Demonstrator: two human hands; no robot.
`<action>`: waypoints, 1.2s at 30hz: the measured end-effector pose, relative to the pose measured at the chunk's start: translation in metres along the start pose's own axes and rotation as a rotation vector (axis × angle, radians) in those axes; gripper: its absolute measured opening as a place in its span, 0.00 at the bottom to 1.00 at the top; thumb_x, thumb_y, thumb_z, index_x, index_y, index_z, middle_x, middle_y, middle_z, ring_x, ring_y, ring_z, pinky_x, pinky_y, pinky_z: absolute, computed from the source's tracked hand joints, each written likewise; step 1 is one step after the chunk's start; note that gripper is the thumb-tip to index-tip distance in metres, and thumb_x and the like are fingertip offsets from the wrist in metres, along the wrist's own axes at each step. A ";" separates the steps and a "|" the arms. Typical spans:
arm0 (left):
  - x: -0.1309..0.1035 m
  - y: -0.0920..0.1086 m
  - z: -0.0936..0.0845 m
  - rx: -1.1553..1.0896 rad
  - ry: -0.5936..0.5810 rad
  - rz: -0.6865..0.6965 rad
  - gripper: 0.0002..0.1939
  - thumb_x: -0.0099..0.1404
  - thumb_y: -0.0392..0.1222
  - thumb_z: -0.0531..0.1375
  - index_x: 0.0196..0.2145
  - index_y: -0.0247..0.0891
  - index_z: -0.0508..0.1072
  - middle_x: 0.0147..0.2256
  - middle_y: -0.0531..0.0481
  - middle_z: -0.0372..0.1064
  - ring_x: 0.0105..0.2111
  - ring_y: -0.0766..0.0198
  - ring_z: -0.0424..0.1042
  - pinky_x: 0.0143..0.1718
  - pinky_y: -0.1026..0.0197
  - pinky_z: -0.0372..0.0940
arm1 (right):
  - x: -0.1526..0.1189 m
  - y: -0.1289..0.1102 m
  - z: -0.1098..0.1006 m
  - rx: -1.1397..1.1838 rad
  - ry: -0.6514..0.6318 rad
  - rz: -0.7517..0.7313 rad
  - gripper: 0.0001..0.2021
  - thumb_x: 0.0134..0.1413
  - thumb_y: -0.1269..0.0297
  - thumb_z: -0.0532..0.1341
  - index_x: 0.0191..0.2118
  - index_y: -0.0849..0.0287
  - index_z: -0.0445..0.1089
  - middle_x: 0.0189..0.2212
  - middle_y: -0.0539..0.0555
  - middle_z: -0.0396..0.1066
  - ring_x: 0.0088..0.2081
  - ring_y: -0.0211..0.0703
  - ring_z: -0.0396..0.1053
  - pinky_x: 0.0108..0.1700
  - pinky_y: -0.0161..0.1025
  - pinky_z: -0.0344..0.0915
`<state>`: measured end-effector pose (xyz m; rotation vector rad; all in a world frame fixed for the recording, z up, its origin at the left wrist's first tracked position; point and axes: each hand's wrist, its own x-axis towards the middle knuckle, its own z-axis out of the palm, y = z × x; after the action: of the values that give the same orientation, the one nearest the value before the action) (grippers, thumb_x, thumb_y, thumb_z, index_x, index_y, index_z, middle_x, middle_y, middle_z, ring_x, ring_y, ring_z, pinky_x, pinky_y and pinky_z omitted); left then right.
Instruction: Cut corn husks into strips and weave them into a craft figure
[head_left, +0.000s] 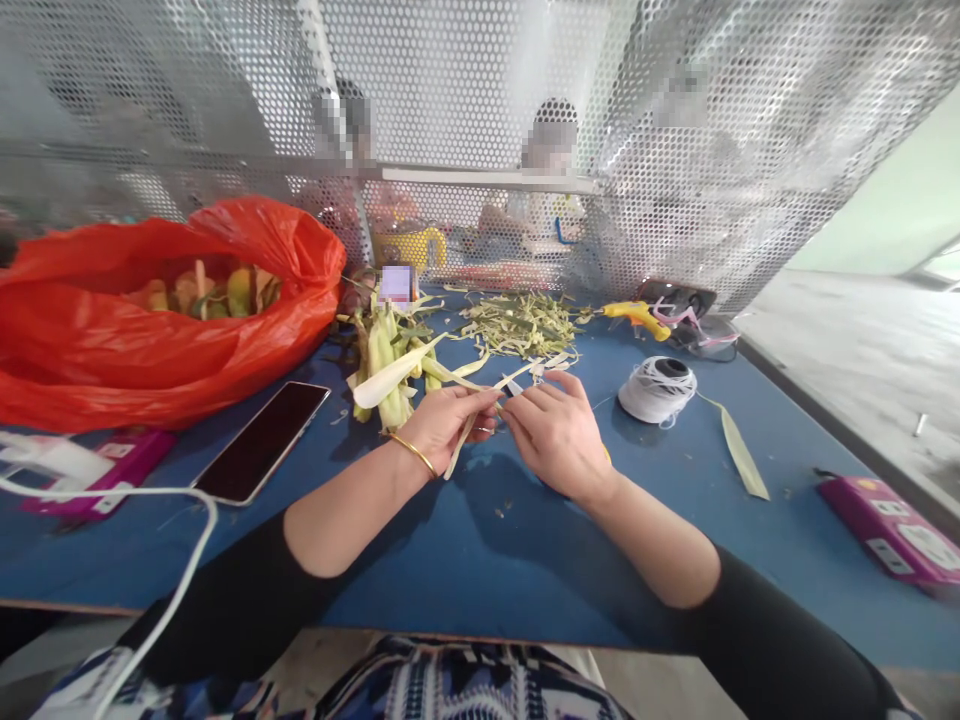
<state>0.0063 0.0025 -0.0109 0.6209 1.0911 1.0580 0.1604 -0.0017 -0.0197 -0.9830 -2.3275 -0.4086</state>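
Note:
My left hand (448, 420), with a gold bangle at the wrist, pinches a pale corn husk strip (459, 446) between thumb and fingers. My right hand (559, 435) is closed close beside it, around a small cutting tool whose metal blade (512, 386) points at the strip. A bit of yellow shows below that palm; the rest of the tool is hidden, so I cannot tell if it is scissors or a knife. Just beyond my left hand lies a bundle of corn husks (386, 365). A heap of thin husk shreds (521, 322) spreads behind both hands.
Left are a red plastic bag (285, 350), a phone (262, 440) and a white cable (199, 560). Right are a thread spool (656, 390), a yellow glue gun (637, 318), safety glasses (705, 335) and a purple power strip (892, 525). A perforated screen (465, 90) stands behind, people beyond it.

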 end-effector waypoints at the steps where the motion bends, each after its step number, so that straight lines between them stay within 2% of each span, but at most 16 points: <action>1: 0.001 -0.001 0.000 0.011 0.003 0.024 0.06 0.54 0.32 0.67 0.23 0.30 0.74 0.16 0.53 0.67 0.16 0.72 0.66 0.18 0.70 0.62 | 0.000 -0.001 -0.001 0.036 -0.008 0.002 0.15 0.63 0.68 0.51 0.25 0.58 0.67 0.21 0.51 0.68 0.26 0.39 0.63 0.52 0.43 0.54; 3: 0.003 -0.002 0.000 0.037 0.003 0.086 0.06 0.52 0.32 0.69 0.23 0.30 0.74 0.16 0.54 0.67 0.15 0.73 0.65 0.18 0.70 0.62 | 0.000 -0.001 -0.003 0.170 -0.029 0.039 0.15 0.62 0.67 0.51 0.24 0.58 0.66 0.20 0.50 0.67 0.26 0.38 0.62 0.49 0.42 0.56; 5: 0.003 -0.002 -0.002 0.066 -0.001 0.133 0.08 0.49 0.34 0.70 0.23 0.29 0.75 0.16 0.53 0.67 0.16 0.72 0.65 0.20 0.68 0.63 | 0.002 0.000 -0.005 0.371 -0.074 0.155 0.15 0.62 0.65 0.52 0.24 0.58 0.66 0.20 0.49 0.67 0.25 0.37 0.61 0.45 0.40 0.58; 9: 0.002 0.002 -0.005 0.132 -0.062 0.122 0.13 0.44 0.40 0.73 0.25 0.30 0.75 0.17 0.53 0.67 0.17 0.72 0.65 0.19 0.68 0.60 | 0.006 0.005 -0.004 0.893 -0.216 0.636 0.19 0.58 0.51 0.56 0.22 0.59 0.66 0.20 0.49 0.66 0.25 0.36 0.61 0.32 0.36 0.58; 12: -0.001 0.003 -0.006 0.192 -0.154 0.091 0.16 0.43 0.43 0.73 0.24 0.32 0.74 0.19 0.54 0.67 0.17 0.73 0.63 0.17 0.69 0.53 | 0.010 0.007 0.000 1.252 -0.141 0.939 0.19 0.46 0.47 0.64 0.24 0.60 0.69 0.23 0.49 0.69 0.26 0.35 0.64 0.32 0.35 0.61; 15: -0.002 0.001 -0.006 0.228 -0.224 0.071 0.18 0.46 0.51 0.71 0.22 0.32 0.72 0.19 0.52 0.67 0.16 0.75 0.59 0.15 0.69 0.47 | 0.012 0.006 0.003 1.412 0.000 1.061 0.18 0.35 0.51 0.71 0.26 0.61 0.71 0.22 0.49 0.70 0.25 0.34 0.65 0.32 0.34 0.64; 17: -0.002 -0.001 -0.005 0.261 -0.232 0.082 0.19 0.48 0.53 0.69 0.21 0.32 0.72 0.19 0.52 0.66 0.15 0.76 0.55 0.15 0.69 0.43 | 0.012 0.005 0.005 1.396 0.032 1.065 0.17 0.34 0.51 0.71 0.24 0.61 0.71 0.20 0.49 0.70 0.23 0.34 0.65 0.30 0.35 0.63; 23: -0.002 -0.006 -0.003 0.420 -0.191 0.142 0.11 0.47 0.45 0.67 0.22 0.33 0.76 0.16 0.56 0.60 0.15 0.76 0.49 0.17 0.67 0.39 | 0.007 0.005 0.013 1.211 -0.021 0.988 0.17 0.42 0.52 0.65 0.16 0.59 0.64 0.14 0.46 0.61 0.19 0.33 0.58 0.25 0.35 0.57; 26: -0.003 -0.005 -0.003 0.494 -0.209 0.161 0.10 0.46 0.44 0.67 0.21 0.34 0.76 0.15 0.56 0.59 0.16 0.75 0.50 0.18 0.66 0.40 | 0.005 0.011 0.013 1.006 -0.055 0.935 0.14 0.47 0.55 0.61 0.19 0.58 0.64 0.16 0.48 0.63 0.21 0.36 0.60 0.28 0.38 0.58; 28: -0.005 -0.005 -0.003 0.566 -0.222 0.182 0.09 0.47 0.44 0.66 0.21 0.35 0.77 0.15 0.56 0.60 0.17 0.74 0.52 0.18 0.66 0.43 | 0.005 0.016 0.008 0.738 0.047 0.834 0.08 0.48 0.59 0.62 0.28 0.58 0.70 0.25 0.52 0.70 0.29 0.43 0.67 0.34 0.41 0.62; 30: -0.006 -0.005 -0.003 0.649 -0.247 0.207 0.09 0.49 0.45 0.65 0.21 0.35 0.78 0.15 0.55 0.61 0.17 0.72 0.55 0.19 0.65 0.45 | 0.006 0.019 0.002 0.501 0.148 0.651 0.09 0.48 0.62 0.64 0.37 0.57 0.73 0.37 0.56 0.73 0.40 0.48 0.69 0.43 0.46 0.62; 31: -0.007 -0.006 -0.002 0.683 -0.258 0.219 0.09 0.49 0.45 0.65 0.21 0.36 0.78 0.15 0.55 0.62 0.18 0.71 0.55 0.19 0.65 0.46 | 0.006 0.019 -0.002 0.452 0.146 0.542 0.09 0.50 0.62 0.64 0.39 0.56 0.73 0.40 0.57 0.73 0.43 0.49 0.69 0.47 0.47 0.61; 34: -0.008 -0.009 -0.001 0.739 -0.269 0.232 0.13 0.50 0.46 0.64 0.15 0.36 0.73 0.15 0.55 0.62 0.18 0.71 0.55 0.20 0.65 0.48 | 0.008 0.015 -0.006 0.558 -0.018 0.300 0.03 0.53 0.65 0.63 0.34 0.56 0.75 0.34 0.53 0.75 0.38 0.43 0.71 0.47 0.44 0.60; 36: -0.007 -0.012 -0.001 0.765 -0.270 0.228 0.16 0.51 0.46 0.63 0.12 0.37 0.68 0.14 0.56 0.60 0.17 0.71 0.53 0.21 0.64 0.47 | 0.008 0.011 -0.006 0.686 -0.111 0.281 0.03 0.52 0.66 0.64 0.30 0.57 0.74 0.29 0.50 0.73 0.33 0.38 0.69 0.41 0.38 0.62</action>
<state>0.0090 -0.0090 -0.0184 1.4826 1.1910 0.6889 0.1663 0.0071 -0.0099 -0.9628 -2.1279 0.5372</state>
